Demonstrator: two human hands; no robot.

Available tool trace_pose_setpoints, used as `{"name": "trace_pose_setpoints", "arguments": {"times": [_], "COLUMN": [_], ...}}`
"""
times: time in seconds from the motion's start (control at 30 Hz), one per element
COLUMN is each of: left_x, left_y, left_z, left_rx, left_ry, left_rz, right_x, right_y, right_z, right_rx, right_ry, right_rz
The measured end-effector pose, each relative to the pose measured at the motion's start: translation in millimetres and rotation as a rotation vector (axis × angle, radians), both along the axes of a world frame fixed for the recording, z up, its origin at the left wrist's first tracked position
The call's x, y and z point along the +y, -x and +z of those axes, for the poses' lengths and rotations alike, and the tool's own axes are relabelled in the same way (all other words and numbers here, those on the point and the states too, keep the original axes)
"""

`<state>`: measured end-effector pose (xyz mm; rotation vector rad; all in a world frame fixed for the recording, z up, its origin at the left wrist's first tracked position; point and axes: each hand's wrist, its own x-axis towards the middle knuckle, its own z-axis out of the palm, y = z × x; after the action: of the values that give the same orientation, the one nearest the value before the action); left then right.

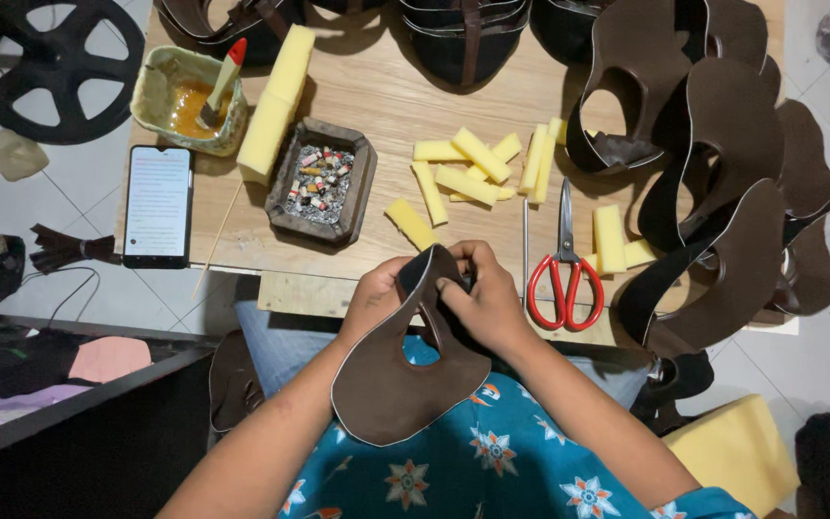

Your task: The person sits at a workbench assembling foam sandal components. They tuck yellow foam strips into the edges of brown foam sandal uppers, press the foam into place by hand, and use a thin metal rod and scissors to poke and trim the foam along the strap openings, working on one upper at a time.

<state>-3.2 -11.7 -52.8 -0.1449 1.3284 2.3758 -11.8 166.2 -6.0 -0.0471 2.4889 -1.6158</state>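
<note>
1. The left hand grips the upper left edge of a brown leather piece, fingers curled round its rim
2. The right hand pinches the top of the same leather piece, fingertips pressed on it just beside the left hand
3. The leather piece hangs over the person's lap, in front of the near edge of the wooden table; it has a pale edge line and a cut-out hole in its middle, through which blue flowered cloth shows
4. Red-handled scissors lie on the table just right of the right hand, blades shut and pointing away from the person
5. Yellow foam strips lie scattered on the table beyond the hands; a larger yellow foam block leans further left
6. A dark square ashtray sits left of the strips, full of ash and butts
7. A pale tub of amber glue stands at the far left corner with a red-tipped brush in it
8. A phone with a lit screen lies at the table's left edge
9. A stack of similar brown leather pieces is piled at the right side of the table, well apart from the hands
</note>
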Motion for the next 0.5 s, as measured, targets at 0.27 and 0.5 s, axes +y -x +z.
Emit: {"name": "trace_pose_setpoints", "arguments": {"times": [0.27,0.5], "left_x": [-3.2,-8.4], "left_y": [-4.1,-5.8], "left_z": [-8.0,19.8], "left_rx": [0.027,-0.009], "left_ry": [-0.036,-0.308], "left_rz": [-0.020,-0.002], "right_x": [-3.4,0.5], "right_y": [2.0,4.2], "right_z": [0.8,-15.0], "right_rx": [0.008,0.015], "right_ry": [0.053,0.228], "right_rz": [-0.002,0.033]}}
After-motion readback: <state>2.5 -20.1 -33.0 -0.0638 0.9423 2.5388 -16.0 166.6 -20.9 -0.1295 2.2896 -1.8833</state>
